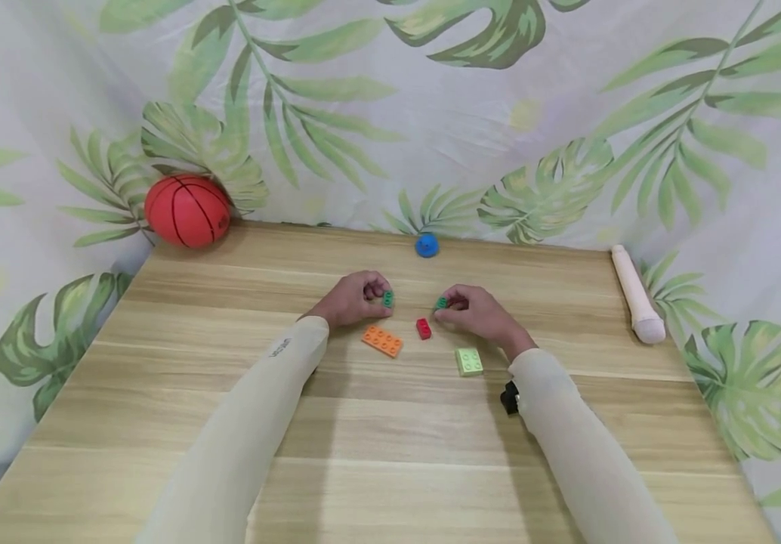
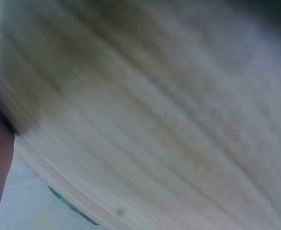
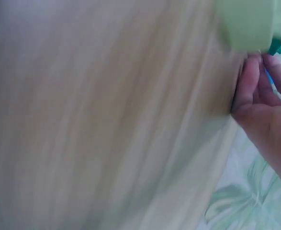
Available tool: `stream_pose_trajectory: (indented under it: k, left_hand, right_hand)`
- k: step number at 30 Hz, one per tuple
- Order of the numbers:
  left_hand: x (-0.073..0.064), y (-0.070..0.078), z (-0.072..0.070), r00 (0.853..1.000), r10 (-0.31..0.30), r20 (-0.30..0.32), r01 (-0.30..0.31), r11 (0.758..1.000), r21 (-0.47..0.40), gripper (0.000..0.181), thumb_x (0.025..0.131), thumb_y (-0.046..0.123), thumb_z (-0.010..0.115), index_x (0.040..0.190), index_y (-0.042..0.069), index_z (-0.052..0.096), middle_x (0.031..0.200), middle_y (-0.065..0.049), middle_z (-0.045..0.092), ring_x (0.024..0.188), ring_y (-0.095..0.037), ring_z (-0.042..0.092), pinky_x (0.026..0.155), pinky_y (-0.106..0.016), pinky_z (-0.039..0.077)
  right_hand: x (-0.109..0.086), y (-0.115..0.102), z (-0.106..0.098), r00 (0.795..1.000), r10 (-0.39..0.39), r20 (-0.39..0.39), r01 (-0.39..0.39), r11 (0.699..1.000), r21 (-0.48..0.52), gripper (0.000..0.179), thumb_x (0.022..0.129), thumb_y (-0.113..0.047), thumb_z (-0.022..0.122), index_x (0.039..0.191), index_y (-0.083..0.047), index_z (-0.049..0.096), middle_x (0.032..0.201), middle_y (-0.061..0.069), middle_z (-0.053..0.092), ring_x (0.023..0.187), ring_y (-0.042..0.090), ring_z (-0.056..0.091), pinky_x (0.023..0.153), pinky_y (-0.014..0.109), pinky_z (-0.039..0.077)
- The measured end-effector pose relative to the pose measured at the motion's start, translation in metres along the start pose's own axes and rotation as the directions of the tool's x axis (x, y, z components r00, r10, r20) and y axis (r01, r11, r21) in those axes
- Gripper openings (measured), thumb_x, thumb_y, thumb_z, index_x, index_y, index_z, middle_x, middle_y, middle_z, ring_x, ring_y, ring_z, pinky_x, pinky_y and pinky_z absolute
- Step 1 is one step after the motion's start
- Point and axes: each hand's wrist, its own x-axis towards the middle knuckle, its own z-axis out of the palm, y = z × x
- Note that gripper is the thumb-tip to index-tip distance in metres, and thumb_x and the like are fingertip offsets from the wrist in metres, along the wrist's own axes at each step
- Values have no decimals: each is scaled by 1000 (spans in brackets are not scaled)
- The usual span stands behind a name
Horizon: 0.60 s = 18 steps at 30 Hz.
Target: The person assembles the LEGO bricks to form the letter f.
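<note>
In the head view my left hand (image 1: 356, 298) rests on the wooden table (image 1: 390, 423) and pinches a small dark green brick (image 1: 387, 298). My right hand (image 1: 475, 311) pinches another small green brick (image 1: 441, 304). Between and just in front of the hands lie a red brick (image 1: 423, 328), an orange flat brick (image 1: 382, 341) and a light green brick (image 1: 469, 361). The right wrist view is blurred: it shows the light green brick (image 3: 248, 24) close up and part of my right hand (image 3: 267, 105). The left wrist view shows only blurred table surface (image 2: 154, 120).
A red-orange ball (image 1: 187, 211) sits at the table's far left corner. A small blue object (image 1: 427, 245) lies at the far edge, centre. A cream cylindrical object (image 1: 637, 295) lies along the right edge. A leaf-print cloth (image 1: 390, 113) hangs all round the table.
</note>
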Motion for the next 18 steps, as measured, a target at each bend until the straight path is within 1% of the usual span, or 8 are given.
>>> stream_pose_trajectory:
  k: [4, 10, 15, 18]
  left_hand:
    - [0, 0, -1, 1000, 1, 6, -1, 1000, -7, 31, 90, 14, 89, 114, 7, 70, 109, -9, 66, 103, -23, 58, 95, -33, 47]
    - [-1, 1, 1, 1000, -7, 6, 7, 1000, 10, 30, 89, 16, 90, 113, 8, 72, 109, -8, 67, 103, -22, 58, 95, -33, 47]
    - [-2, 0, 0, 1000, -6, -2, 6, 1000, 14, 30, 89, 16, 90, 114, 8, 73, 111, -8, 69, 103, -22, 59, 95, -32, 48]
    - [-2, 1, -1, 1000, 4, -9, -4, 1000, 12, 30, 90, 16, 89, 114, 7, 74, 111, -9, 70, 103, -22, 60, 95, -32, 48]
  right_hand:
    - [7, -16, 17, 999, -37, -9, 37, 998, 43, 32, 100, -22, 78, 126, -4, 70, 120, 14, 73, 113, 27, 68, 99, 37, 57]
    - [15, -41, 40, 993, -117, -21, 117, 993, -5, 36, 101, -17, 77, 133, -5, 67, 126, 16, 73, 117, 33, 71, 106, 48, 57]
    - [22, -47, 52, 984, -175, -16, 174, 984, -42, 34, 100, -13, 78, 132, -4, 68, 125, 15, 75, 114, 31, 74, 102, 44, 60]
    - [24, -47, 56, 976, -215, -38, 213, 975, -63, 33, 99, -10, 78, 131, -3, 69, 123, 15, 76, 111, 30, 75, 101, 43, 61]
